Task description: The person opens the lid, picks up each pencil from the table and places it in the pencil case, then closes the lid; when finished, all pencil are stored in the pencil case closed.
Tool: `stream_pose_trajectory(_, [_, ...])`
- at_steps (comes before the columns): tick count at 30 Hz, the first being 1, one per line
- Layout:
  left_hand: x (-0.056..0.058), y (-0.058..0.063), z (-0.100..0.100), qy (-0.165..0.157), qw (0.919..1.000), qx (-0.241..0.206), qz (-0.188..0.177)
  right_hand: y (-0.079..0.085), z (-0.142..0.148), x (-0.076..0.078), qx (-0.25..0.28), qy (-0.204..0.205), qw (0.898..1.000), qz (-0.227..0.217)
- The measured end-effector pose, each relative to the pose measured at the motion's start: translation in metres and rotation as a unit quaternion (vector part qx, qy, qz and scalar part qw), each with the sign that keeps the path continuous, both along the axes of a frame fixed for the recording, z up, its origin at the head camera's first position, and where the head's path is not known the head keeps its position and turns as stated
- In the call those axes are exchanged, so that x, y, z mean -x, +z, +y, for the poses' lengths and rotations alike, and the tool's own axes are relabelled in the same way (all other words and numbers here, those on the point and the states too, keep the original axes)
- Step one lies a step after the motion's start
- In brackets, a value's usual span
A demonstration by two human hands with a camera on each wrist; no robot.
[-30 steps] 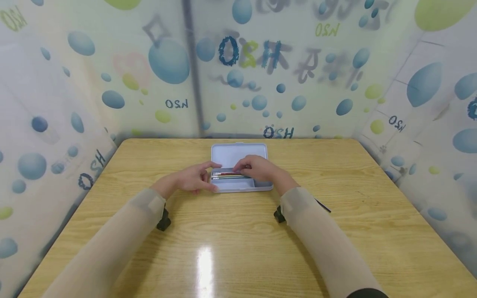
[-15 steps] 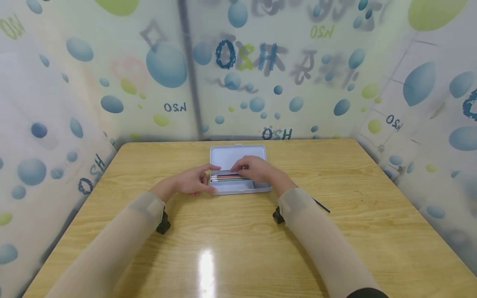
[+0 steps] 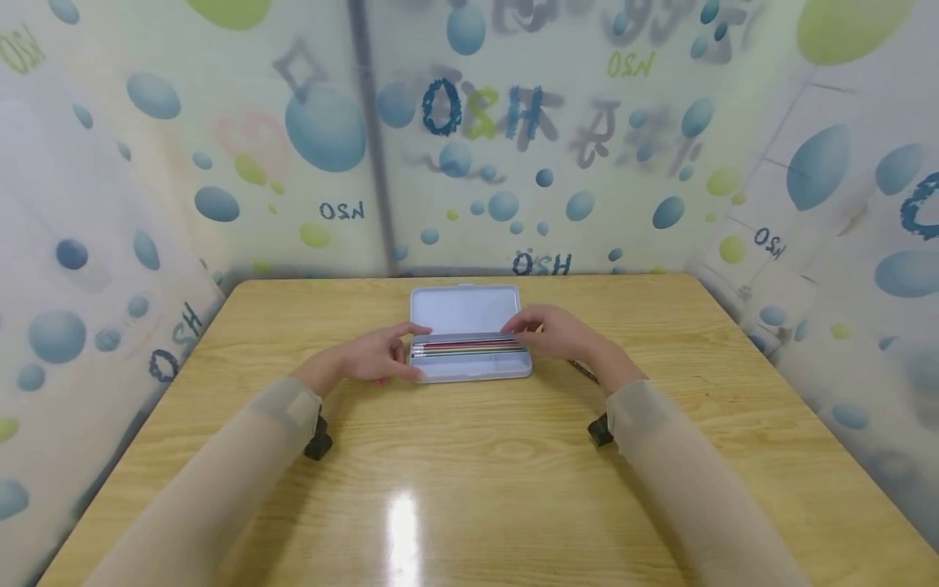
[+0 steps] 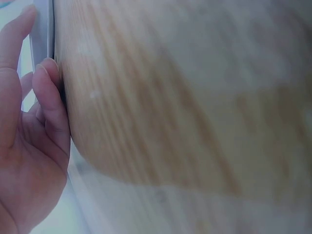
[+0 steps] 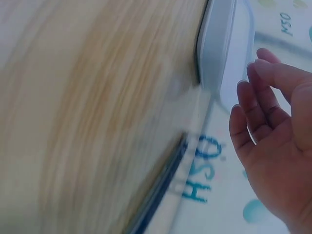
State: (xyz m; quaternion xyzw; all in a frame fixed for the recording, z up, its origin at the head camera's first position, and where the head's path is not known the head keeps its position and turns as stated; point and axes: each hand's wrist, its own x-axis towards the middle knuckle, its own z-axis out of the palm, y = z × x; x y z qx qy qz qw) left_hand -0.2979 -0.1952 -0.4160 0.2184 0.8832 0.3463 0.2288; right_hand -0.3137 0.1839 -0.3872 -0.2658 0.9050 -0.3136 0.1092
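Observation:
A pale pencil case lies with its lid folded back near the far side of the table. Several pencils with white-banded ends lie side by side in its rear part. My left hand holds the case's left end, index finger at the back and thumb at the front corner. Over the right end is my right hand, its fingertips right at the case. In the right wrist view, those fingers are loosely bent with nothing between them.
A dark pencil-like stick lies on the wooden table right of the case, partly behind my right forearm. A printed curtain stands behind the table and along both sides.
My right hand has moved right, from above the middle of the pencils to the case's right end, uncovering more of the pencils. The left hand keeps its place.

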Motion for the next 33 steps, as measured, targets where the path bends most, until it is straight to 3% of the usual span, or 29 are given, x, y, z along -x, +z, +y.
stream_pose_trajectory(7, [0.001,-0.002,-0.001,0.001,1.0000,-0.005,-0.004,0.002,0.042,-0.010,-0.003,-0.007,1.000,0.003])
stream_pose_trajectory(15, [0.001,-0.001,-0.001,0.000,1.0000,-0.005,-0.002,-0.002,0.081,-0.021,-0.005,-0.016,0.998,-0.055])
stream_pose_trajectory(28, [-0.001,-0.001,-0.001,0.001,1.0000,0.001,-0.004,-0.006,0.113,-0.026,-0.056,-0.012,0.989,-0.135])
stream_pose_trajectory(33, [-0.001,0.000,-0.001,0.001,1.0000,0.000,-0.004,-0.007,0.116,-0.025,-0.045,-0.017,0.984,-0.172])
